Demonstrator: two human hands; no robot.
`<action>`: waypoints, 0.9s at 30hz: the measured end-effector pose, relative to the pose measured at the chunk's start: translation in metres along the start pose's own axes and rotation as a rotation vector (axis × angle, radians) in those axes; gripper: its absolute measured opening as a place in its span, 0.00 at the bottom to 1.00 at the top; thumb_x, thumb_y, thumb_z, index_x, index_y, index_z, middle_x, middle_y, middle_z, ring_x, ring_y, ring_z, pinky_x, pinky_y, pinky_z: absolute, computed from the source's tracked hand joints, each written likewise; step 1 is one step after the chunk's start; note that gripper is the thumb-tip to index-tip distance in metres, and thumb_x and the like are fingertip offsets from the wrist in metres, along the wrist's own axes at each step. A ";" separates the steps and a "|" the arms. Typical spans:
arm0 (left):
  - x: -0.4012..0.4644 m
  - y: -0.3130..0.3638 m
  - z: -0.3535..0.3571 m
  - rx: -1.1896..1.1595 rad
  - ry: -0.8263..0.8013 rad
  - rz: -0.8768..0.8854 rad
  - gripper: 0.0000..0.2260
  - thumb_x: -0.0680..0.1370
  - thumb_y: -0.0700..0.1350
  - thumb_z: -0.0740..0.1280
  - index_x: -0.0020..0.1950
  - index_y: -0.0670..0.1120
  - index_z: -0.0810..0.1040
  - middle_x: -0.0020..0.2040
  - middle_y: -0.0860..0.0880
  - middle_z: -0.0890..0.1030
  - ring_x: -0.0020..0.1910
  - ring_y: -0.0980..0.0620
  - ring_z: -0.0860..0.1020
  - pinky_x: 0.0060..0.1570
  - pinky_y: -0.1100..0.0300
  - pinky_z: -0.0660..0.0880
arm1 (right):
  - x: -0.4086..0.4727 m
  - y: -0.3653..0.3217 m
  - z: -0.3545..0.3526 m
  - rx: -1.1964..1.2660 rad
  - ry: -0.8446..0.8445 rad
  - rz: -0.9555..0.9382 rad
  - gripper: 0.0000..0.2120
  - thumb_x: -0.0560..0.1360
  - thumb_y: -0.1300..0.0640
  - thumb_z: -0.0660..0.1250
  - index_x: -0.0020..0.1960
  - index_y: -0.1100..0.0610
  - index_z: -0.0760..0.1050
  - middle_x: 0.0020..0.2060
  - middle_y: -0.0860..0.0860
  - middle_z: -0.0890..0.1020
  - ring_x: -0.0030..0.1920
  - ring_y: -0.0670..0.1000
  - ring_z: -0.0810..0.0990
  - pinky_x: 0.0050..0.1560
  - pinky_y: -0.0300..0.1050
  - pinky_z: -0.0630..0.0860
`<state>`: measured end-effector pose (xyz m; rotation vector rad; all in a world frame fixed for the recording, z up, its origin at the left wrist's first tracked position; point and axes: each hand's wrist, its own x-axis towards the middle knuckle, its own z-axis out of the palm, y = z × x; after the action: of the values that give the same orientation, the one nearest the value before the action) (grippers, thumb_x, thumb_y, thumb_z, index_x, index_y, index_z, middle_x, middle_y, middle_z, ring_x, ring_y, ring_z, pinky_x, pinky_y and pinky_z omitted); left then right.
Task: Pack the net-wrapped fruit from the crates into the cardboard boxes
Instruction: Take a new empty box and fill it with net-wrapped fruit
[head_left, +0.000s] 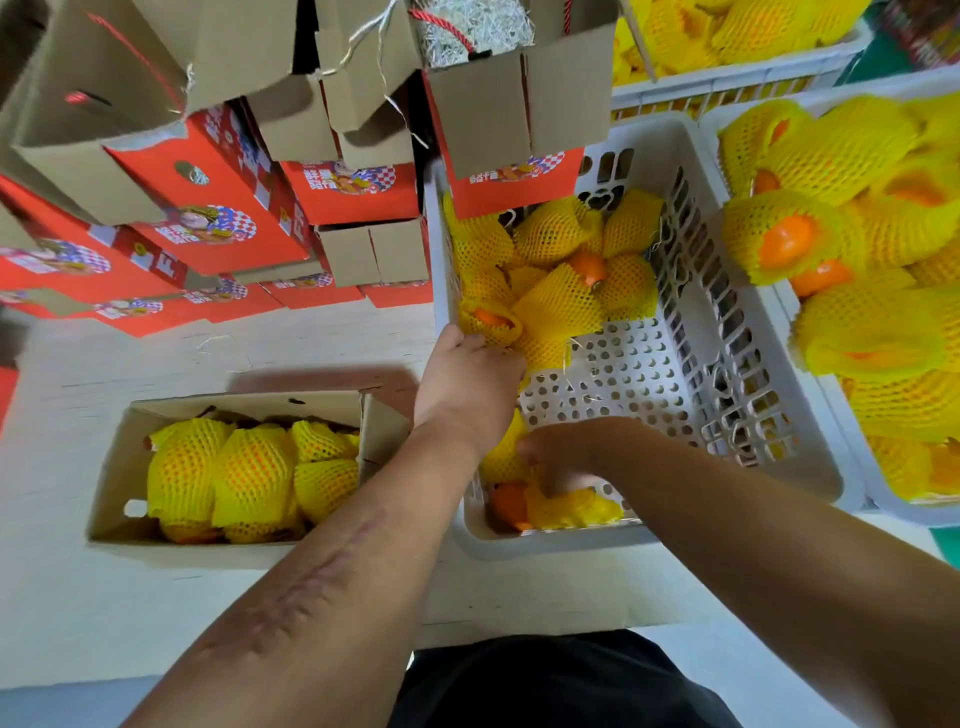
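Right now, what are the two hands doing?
Left hand: grips a net-wrapped fruit in the white crate.
Right hand: grips another wrapped fruit.

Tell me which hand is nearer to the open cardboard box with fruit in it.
Left. The left hand is in the white crate, just right of the cardboard box. The right hand is also in the crate, farther right of the box.

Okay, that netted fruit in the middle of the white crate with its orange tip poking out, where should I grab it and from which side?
Judging by its pose, grip the fruit with the exposed tip around its netted middle, not the bare pointed end. Come from above: other netted fruits crowd it on every side and the white crate walls block a low approach. The net cushions the hold, so fingers wrapping the widest part should seat best.
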<state>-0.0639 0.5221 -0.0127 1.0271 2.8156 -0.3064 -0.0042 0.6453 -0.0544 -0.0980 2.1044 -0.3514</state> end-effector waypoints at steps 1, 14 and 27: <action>0.000 0.000 0.000 0.000 -0.003 0.001 0.12 0.76 0.41 0.66 0.55 0.55 0.80 0.50 0.56 0.83 0.59 0.51 0.75 0.62 0.54 0.59 | -0.001 -0.008 0.005 0.075 -0.010 0.000 0.17 0.81 0.61 0.63 0.70 0.61 0.74 0.60 0.58 0.80 0.54 0.58 0.83 0.51 0.54 0.84; 0.002 0.000 0.002 0.020 -0.006 0.004 0.14 0.73 0.38 0.66 0.53 0.54 0.79 0.49 0.56 0.82 0.57 0.50 0.75 0.58 0.53 0.55 | 0.021 -0.030 0.035 0.479 -0.003 0.192 0.38 0.80 0.34 0.61 0.81 0.57 0.61 0.78 0.58 0.65 0.76 0.58 0.65 0.73 0.50 0.62; -0.001 -0.002 -0.003 -0.028 0.031 0.021 0.07 0.82 0.51 0.59 0.50 0.54 0.76 0.46 0.55 0.83 0.55 0.48 0.77 0.53 0.52 0.55 | -0.013 0.038 -0.022 0.620 0.094 -0.214 0.31 0.68 0.50 0.71 0.68 0.45 0.66 0.55 0.54 0.79 0.50 0.55 0.86 0.43 0.48 0.84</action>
<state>-0.0647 0.5210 -0.0095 1.0635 2.8258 -0.2508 -0.0134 0.6886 -0.0432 0.0619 1.9882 -1.1351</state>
